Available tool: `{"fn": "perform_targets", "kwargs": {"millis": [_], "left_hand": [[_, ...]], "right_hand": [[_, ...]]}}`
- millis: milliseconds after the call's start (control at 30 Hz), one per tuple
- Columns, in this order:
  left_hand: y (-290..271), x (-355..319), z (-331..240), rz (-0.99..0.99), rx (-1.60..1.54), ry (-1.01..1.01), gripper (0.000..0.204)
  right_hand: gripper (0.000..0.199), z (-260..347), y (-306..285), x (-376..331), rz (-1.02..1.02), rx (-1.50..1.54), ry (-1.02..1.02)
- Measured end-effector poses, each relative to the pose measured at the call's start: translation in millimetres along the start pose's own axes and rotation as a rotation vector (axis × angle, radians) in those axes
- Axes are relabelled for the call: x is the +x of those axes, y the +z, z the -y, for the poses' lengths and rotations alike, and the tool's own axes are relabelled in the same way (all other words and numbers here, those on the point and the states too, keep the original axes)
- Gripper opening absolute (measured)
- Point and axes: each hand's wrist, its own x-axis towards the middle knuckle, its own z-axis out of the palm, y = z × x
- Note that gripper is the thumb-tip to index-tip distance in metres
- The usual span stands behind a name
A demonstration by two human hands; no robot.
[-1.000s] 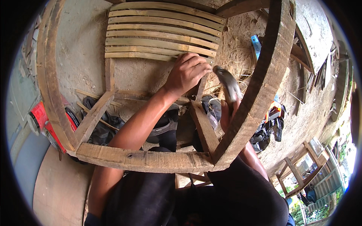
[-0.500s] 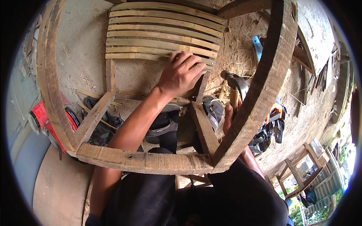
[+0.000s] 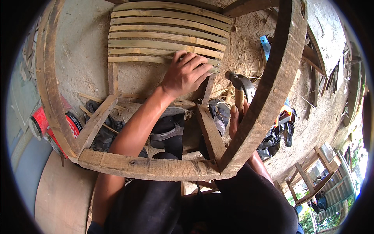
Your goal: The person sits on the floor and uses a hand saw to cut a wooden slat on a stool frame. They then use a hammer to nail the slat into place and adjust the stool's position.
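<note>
A wooden chair frame (image 3: 152, 165) stands around my arms, with a row of bamboo slats (image 3: 156, 34) fixed across its far part. My left hand (image 3: 187, 74) reaches through the frame, its fingers curled over the right end of the nearest slat. Whether a nail is pinched under those fingers is hidden. My right hand (image 3: 234, 119) grips the wooden handle of a claw hammer (image 3: 244, 86), partly behind the frame's right beam. The hammer's head is raised just right of the slat's end, apart from it.
A blue-handled tool (image 3: 265, 46) lies on the dirt floor at the right, beyond the beam. Black plastic bags (image 3: 277, 134) lie below it. Red cans (image 3: 41, 119) stand at the left. Another wooden frame (image 3: 311, 179) is at the lower right. My shoes rest inside the frame.
The hammer and my right hand have shifted slightly to the left, toward the slat's end. My left hand stays on the slat; the slatted part appears a little further left.
</note>
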Motion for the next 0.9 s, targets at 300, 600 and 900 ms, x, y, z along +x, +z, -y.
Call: {"fn": "perform_targets", "kwargs": {"millis": [300,600,900], "left_hand": [[0.4,1.7,-1.1,-0.011,0.012,-0.001,0.013],[0.7,1.3,-3.2,-0.02,0.006,-0.024,0.012],[2.0,0.6,-1.4,-0.037,-0.018,0.006,0.01]], "right_hand": [[0.043,2.8,1.7,0.9,-0.02,0.034,-0.032],[0.041,4.9,-1.1,0.4,0.016,0.092,0.062],[0.043,-30.2,13.1,0.2,-0.191,-0.382,-0.313]]}}
